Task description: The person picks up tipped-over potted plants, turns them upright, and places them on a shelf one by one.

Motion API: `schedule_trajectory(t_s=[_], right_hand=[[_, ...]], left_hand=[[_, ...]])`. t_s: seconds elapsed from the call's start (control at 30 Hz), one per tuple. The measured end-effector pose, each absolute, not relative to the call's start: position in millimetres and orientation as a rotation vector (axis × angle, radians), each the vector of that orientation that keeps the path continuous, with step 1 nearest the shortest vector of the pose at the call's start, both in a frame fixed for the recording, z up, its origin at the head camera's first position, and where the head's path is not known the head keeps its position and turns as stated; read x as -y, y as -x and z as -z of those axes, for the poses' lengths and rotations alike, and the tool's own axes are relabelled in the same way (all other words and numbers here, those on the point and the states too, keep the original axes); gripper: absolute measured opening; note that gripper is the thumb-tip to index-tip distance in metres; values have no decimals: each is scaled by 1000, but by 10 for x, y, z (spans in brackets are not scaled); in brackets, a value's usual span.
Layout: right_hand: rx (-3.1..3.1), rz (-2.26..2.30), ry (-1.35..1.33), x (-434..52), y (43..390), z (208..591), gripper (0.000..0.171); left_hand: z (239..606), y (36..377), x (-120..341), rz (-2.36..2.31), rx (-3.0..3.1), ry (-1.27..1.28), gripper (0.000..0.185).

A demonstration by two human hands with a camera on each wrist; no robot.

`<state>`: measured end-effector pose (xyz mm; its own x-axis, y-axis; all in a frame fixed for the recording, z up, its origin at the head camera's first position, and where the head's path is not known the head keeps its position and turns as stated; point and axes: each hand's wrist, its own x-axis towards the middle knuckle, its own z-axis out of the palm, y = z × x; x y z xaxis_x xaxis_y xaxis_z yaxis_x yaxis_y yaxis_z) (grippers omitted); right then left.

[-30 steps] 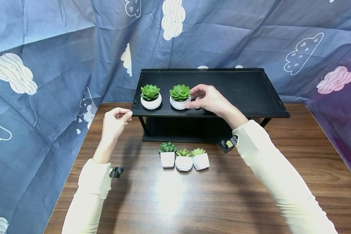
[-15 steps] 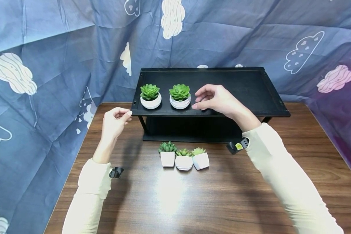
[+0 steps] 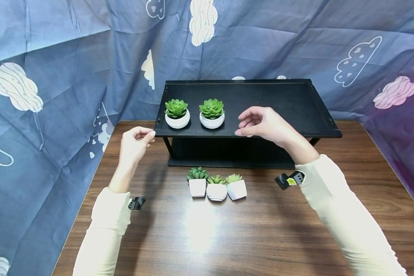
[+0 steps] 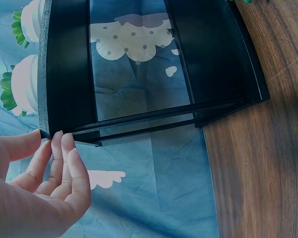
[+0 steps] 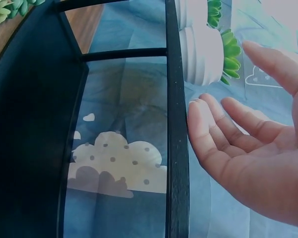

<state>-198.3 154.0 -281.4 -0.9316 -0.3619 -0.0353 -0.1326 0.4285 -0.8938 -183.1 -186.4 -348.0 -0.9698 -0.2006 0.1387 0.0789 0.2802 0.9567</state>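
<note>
My left hand (image 3: 133,147) pinches the front left corner of a black two-tier shelf (image 3: 262,96), thumb above and fingertips below, as the left wrist view shows. Two round white pots with bright green succulents stand on the top tier: a left potted succulent (image 3: 177,114) near that corner and a second potted succulent (image 3: 212,114) to its right. My right hand (image 3: 267,124) hovers above the shelf's front edge, to the right of the second pot and apart from it. Its fingers are loosely bent, with nothing between them and the thumb (image 5: 275,64).
On the wooden table (image 3: 200,237) before the shelf sit three small white pots in a row: a dark green succulent (image 3: 197,182), a lighter succulent (image 3: 217,188) and a tilted pale green succulent (image 3: 237,188). A blue cloud-patterned cloth (image 3: 262,46) hangs behind.
My right hand has let go of the second potted succulent and moved right and towards me. The left hand keeps its place at the shelf corner.
</note>
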Motion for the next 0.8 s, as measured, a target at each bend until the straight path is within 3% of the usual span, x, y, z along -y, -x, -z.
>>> schedule_trajectory(t_s=[0.8], right_hand=[[-2427, 1470, 535, -1775, 1736, 2971, 39]], left_hand=[[3534, 1871, 1881, 1726, 2318, -94, 17]])
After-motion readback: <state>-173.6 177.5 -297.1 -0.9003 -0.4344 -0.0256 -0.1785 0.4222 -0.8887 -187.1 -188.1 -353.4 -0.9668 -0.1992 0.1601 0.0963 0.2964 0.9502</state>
